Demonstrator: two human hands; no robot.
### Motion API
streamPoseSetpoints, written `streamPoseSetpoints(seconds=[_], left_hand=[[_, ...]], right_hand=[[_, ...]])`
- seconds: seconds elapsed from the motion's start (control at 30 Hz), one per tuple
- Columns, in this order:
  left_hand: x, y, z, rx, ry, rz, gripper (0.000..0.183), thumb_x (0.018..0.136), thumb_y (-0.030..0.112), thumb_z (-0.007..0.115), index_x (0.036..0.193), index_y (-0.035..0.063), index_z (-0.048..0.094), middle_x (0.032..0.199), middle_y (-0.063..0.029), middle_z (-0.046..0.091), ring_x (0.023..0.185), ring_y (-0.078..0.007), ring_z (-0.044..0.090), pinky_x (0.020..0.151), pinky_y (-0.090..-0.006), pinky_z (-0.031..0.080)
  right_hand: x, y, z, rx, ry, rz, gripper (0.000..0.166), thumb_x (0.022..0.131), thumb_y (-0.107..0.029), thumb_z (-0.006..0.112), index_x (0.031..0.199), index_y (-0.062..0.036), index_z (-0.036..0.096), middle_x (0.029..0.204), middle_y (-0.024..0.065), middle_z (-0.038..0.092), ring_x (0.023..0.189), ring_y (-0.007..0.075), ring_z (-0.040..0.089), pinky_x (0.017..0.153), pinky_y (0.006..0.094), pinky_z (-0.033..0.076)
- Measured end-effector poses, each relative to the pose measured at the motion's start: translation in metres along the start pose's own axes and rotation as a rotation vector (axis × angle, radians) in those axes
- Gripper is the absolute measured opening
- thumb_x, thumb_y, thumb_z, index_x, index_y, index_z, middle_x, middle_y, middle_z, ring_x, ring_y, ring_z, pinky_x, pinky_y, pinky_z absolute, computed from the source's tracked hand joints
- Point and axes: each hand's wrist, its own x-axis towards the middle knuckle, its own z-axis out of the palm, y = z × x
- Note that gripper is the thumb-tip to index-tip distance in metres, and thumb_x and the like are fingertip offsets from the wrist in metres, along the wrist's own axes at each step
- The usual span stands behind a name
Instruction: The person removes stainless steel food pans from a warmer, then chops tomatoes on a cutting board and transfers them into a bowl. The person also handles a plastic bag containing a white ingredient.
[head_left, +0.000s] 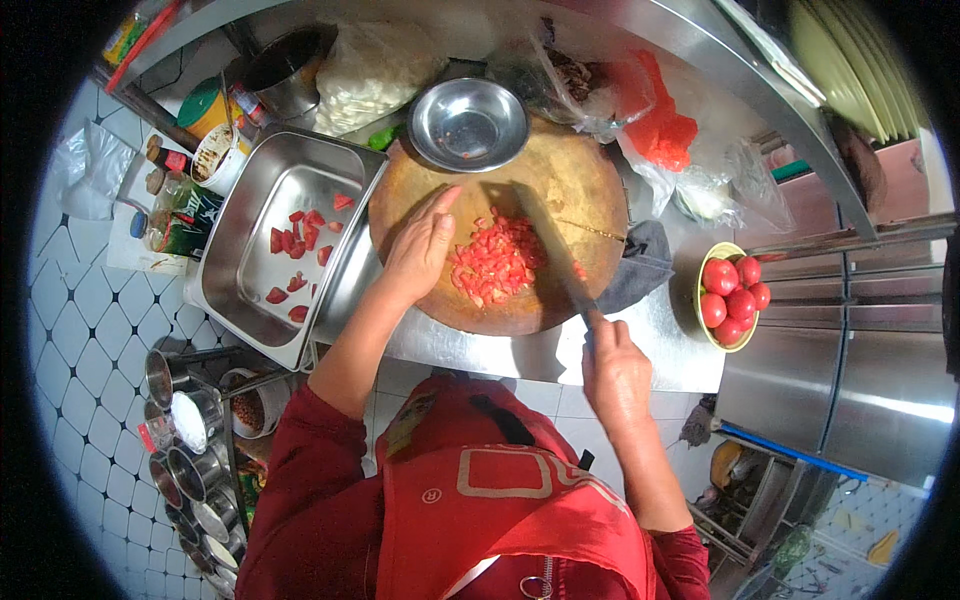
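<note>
Chopped tomato (496, 259) lies in a loose pile on a round wooden chopping board (600, 187). My right hand (616, 367) grips the handle of a kitchen cleaver (551, 244), whose blade stands along the right side of the pile. To the left of the pile, my left hand (420, 247) is over the board with its thumb and fingers extended, holding nothing. A few red bits show to the right of the blade. At the board's far edge rests a stainless steel bowl (469, 124) with small scraps in it.
Left of the board, a deep steel pan (262, 195) holds several tomato chunks (300, 232). A bowl of whole tomatoes (701, 300) stands at the counter's right end. A dark cloth (641, 266) touches the board's right side. Plastic bags (375, 75) crowd the back under a metal shelf (705, 52).
</note>
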Motion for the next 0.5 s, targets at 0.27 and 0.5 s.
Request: streamPoseSetpoints(seconds=[0.27,0.5], left_hand=[[0.023,0.002,0.019,0.26,-0.187,0.057,0.044,0.098,0.03,0.038,0.118,-0.0058,0.055,0.127,-0.0251,0.053,0.123,-0.0376,0.046,0.106,-0.0386,0.034],[0.0,0.077,-0.033,-0.158,-0.119,0.328,0.05,0.103,0.033,0.028,0.132,-0.0007,0.05,0.138,-0.0163,0.05,0.131,-0.0289,0.044,0.112,-0.0396,0.028]], right_hand=[[-0.015,0.008,-0.009,0.208,0.045,-0.047,0.044,0.075,-0.002,0.066,0.118,-0.0081,0.056,0.086,0.0118,0.058,0.073,0.0329,0.062,0.063,0.0422,0.051],[0.001,0.029,-0.038,-0.102,0.143,-0.406,0.034,0.072,-0.011,0.061,0.106,-0.01,0.06,0.076,0.0043,0.05,0.065,0.0207,0.057,0.057,0.0335,0.047]])
